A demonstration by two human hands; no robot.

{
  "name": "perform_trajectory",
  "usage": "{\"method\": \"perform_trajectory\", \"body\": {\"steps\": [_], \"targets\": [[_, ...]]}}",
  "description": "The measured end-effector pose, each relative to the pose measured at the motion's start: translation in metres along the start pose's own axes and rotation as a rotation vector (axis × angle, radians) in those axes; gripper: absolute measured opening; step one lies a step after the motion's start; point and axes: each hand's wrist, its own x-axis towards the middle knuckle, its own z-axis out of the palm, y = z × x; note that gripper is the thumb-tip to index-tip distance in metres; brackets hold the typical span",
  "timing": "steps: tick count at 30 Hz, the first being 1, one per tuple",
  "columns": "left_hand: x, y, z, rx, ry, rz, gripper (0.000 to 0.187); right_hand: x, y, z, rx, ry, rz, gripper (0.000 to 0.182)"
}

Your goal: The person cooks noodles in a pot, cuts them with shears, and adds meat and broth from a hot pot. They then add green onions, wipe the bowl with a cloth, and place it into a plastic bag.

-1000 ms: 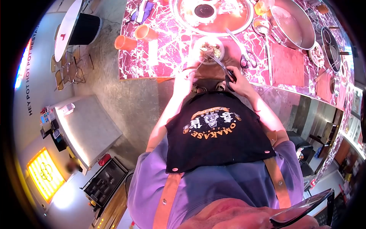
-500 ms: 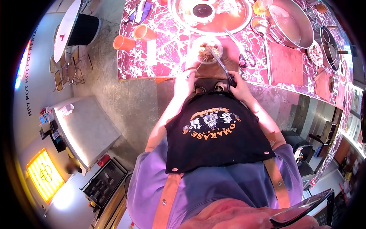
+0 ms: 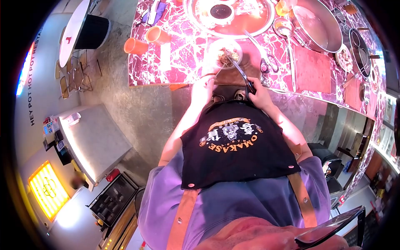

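Observation:
A small white bowl [image 3: 209, 57] of food stands near the front edge of the marbled table [image 3: 183, 62]. My right hand [image 3: 261, 93] grips the black handles of scissors [image 3: 241, 73]; their metal blades slope up-left into the food. My left hand [image 3: 203, 88] is closed at the bowl's lower left, pinching a thin stick-like thing that runs towards the food; its kind is too small to tell. The blade tips are partly hidden in the food. A second pair of scissors [image 3: 264, 64] lies to the right of the bowl, its blades pointing towards the large pan.
A large round pan [image 3: 270, 26] of reddish broth with a dark centre stands behind the bowl. Two orange cups [image 3: 135, 46] are at left. To the right are a ladle [image 3: 290, 54], a big metal pot [image 3: 333, 37] and a plate of food [image 3: 344, 59].
My right hand and the scissors have shifted slightly left, and the blades sit at a slightly different angle in the bowl. My left hand stays almost still.

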Motion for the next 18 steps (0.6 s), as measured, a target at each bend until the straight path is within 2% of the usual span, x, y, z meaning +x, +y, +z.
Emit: {"method": "perform_trajectory", "body": {"steps": [2,5,8,13,17,18], "targets": [[-0.003,0.007,-0.002,0.022,0.009,-0.013,0.024,-0.001,0.004,-0.002,0.063,-0.022,0.018,0.054],[-0.004,0.010,-0.005,0.101,0.016,-0.030,0.023,-0.002,-0.003,-0.014,0.000,-0.082,0.090,0.055],[-0.004,0.006,-0.006,0.116,0.036,0.011,0.023,0.003,-0.014,-0.023,-0.125,-0.079,0.057,0.058],[-0.006,0.011,-0.004,0.425,0.072,0.157,0.025,0.014,-0.029,-0.023,-0.221,-0.081,0.006,0.061],[-0.005,0.014,-0.006,0.457,0.087,0.153,0.025,0.017,-0.015,-0.015,-0.239,-0.063,-0.013,0.058],[-0.004,0.012,-0.007,0.419,0.066,0.099,0.025,0.016,-0.010,-0.013,-0.212,-0.059,-0.021,0.057]]}}
